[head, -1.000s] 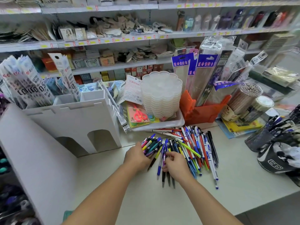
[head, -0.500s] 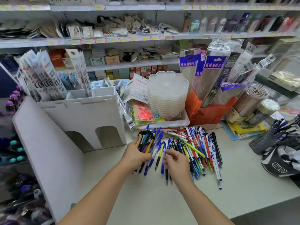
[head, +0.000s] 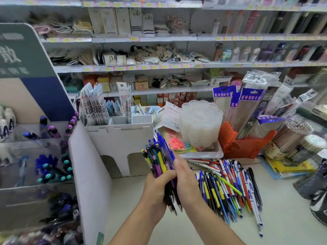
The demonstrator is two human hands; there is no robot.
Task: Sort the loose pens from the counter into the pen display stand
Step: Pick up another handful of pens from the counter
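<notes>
The left hand [head: 155, 187] gripped a bundle of pens [head: 160, 161] upright above the tabletop [head: 283, 218], thumb wrapped across its front. The right hand [head: 186, 183] pressed flat against the bundle's side, fingers straight. Just right of the hands lay the loose pens [head: 230, 190] in a heap. At far left stood the pen display stand [head: 53, 170], beside a white cardboard divider [head: 92, 174].
</notes>
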